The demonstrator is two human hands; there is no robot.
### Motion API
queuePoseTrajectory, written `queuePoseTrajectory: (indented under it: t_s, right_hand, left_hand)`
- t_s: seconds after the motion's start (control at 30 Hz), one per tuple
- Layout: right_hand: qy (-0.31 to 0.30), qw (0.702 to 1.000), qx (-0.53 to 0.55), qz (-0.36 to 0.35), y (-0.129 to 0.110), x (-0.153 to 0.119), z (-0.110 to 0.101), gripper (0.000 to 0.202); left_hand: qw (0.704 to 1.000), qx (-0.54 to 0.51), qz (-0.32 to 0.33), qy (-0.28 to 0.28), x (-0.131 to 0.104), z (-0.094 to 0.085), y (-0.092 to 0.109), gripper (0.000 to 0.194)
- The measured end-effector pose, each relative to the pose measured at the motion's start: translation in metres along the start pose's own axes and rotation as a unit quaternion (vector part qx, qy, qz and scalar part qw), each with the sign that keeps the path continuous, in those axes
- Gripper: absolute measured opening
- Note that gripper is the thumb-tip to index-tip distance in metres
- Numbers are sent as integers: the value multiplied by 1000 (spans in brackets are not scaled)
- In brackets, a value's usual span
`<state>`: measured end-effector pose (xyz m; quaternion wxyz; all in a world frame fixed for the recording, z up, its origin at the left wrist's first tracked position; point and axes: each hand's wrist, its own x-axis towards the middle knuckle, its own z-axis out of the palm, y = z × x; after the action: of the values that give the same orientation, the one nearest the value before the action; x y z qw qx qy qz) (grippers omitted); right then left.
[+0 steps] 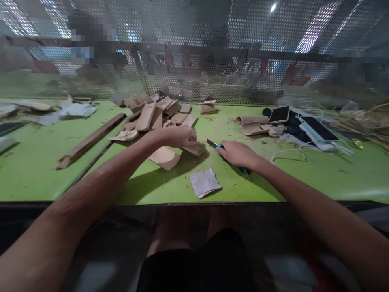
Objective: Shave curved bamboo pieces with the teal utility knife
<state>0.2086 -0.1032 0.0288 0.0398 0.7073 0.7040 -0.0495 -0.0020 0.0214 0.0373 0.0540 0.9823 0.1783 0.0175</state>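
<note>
My right hand is closed around a utility knife, whose dark blade points up and left. Left of the blade, my left hand is bent over a brown curved piece; its fingers are partly hidden, so its grip is unclear. A paler curved piece lies under my left wrist on the green table. Behind my left hand is a heap of brown curved pieces. A folded grey sheet of sandpaper or cloth rests near the front edge.
A long brown strip lies at the left. At the right are curved pieces, a phone, another phone with a light blue case and a white cable. A perforated metal screen stands behind the table.
</note>
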Motion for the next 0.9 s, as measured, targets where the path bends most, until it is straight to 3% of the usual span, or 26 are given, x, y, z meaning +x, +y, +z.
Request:
queuePoseTrajectory:
  t_s: [0.1,0.27,0.37,0.57,0.77,0.9]
  right_hand:
    - [-7,1000,3,8,-1,-3,-2,42]
    - [1,1000,17,0,-19,-6,-1,43]
    - [1,1000,17,-24,-29,-6,1,41]
    - [0,997,-2,-79,-32,-7,6,38]
    - [71,989,-33,-125,-28,0,20,35]
    - [30,982,-53,-178,-27,2,14,31]
  left_hand:
    - [1000,1,4,25,-5,6,6,30]
    - [978,24,-82,191,-8,30,18,44]
    - [961,42,-116,249,-4,40,20,50]
    - [944,50,-163,282,6,46,13,66]
    - [923,93,-256,272,20,49,9,68]
    - [923,77,-231,299,25,52,6,65]
